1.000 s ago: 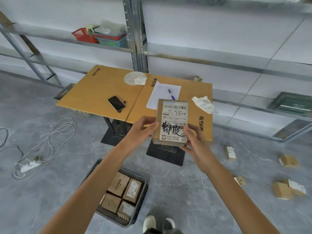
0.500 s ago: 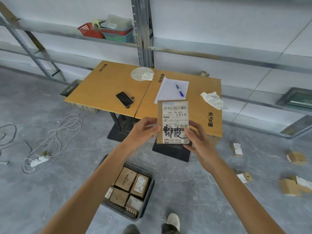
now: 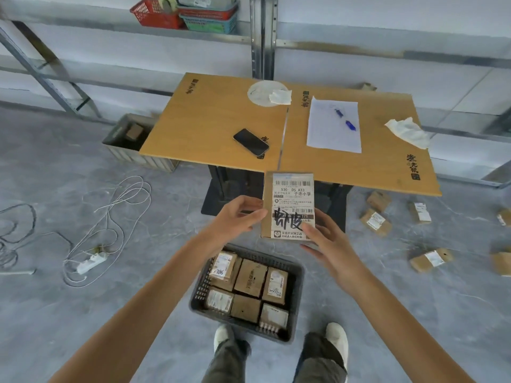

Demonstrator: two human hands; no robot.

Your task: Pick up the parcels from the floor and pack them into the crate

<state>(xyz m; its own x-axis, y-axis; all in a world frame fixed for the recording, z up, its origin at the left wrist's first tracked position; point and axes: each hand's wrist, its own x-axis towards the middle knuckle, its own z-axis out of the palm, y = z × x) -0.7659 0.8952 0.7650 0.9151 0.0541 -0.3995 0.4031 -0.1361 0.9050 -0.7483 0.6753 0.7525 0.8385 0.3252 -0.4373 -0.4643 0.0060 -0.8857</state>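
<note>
I am holding a parcel (image 3: 289,200) up in the air beyond the crate (image 3: 298,275).

The floor (image 3: 83,313) is carrying everything: loose parcels (image 3: 375,221) are lying scattered to my right, near the table (image 3: 215,120), and the crate is sitting just ahead of my shoes (image 3: 337,341), its packed parcels (image 3: 250,277) lying flat (six showing, in two rows of three). The parcel is standing upright, label facing me, just above the crate's far rim in this view. My left hand (image 3: 235,219) is gripping its left edge, thumb on the front. My right hand (image 3: 326,244) is gripping its lower right corner, thumb pressing the label, fingers reaching underneath. On the table a paper (image 3: 331,134), a phone (image 3: 251,141) and a pen (image 3: 344,120) are lying.
</note>
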